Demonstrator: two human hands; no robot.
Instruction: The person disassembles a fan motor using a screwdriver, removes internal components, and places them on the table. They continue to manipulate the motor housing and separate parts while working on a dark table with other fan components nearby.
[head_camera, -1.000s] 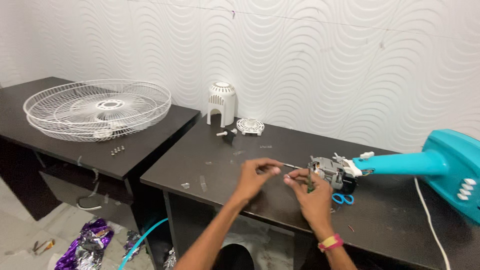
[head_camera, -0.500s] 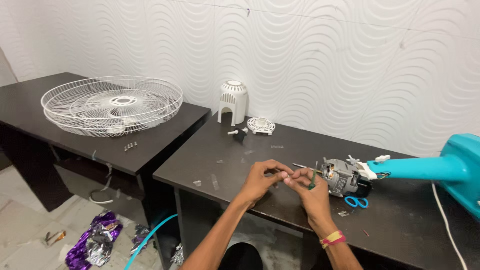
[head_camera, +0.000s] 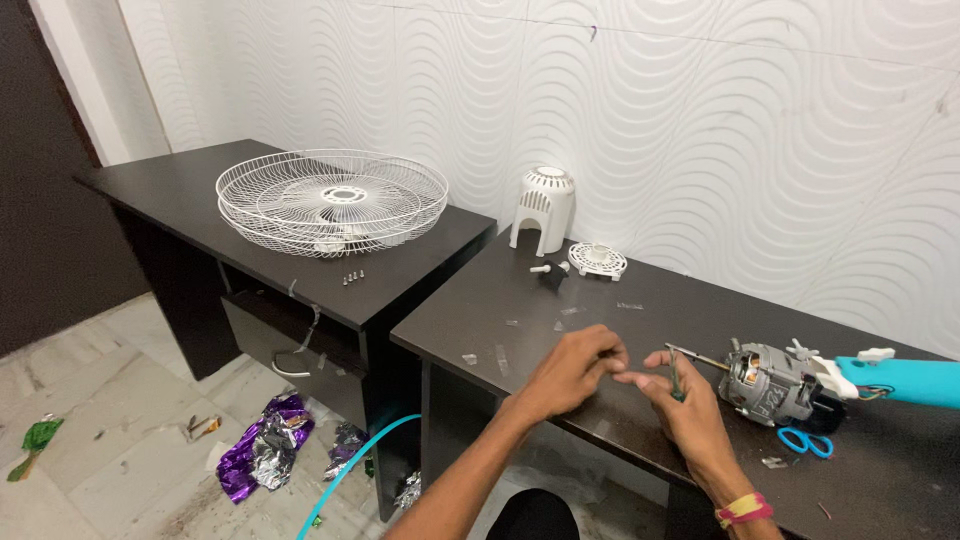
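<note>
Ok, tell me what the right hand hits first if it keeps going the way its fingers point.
The right hand points its fingers left toward the left hand; their fingertips are nearly touching, so it would probably meet the left hand first, though depth is unclear.

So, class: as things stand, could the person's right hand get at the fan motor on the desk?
Probably yes: the right hand sits just beside the fan motor, its shaft pointing toward the hand, and nothing lies between them on the dark desk.

Near bare fan motor (head_camera: 775, 385) on dark tabletop (head_camera: 520, 300): left hand (head_camera: 570, 370), right hand (head_camera: 690, 415) pinching thin tool (head_camera: 675, 378); blue scissors (head_camera: 805, 441) just beside.
</note>
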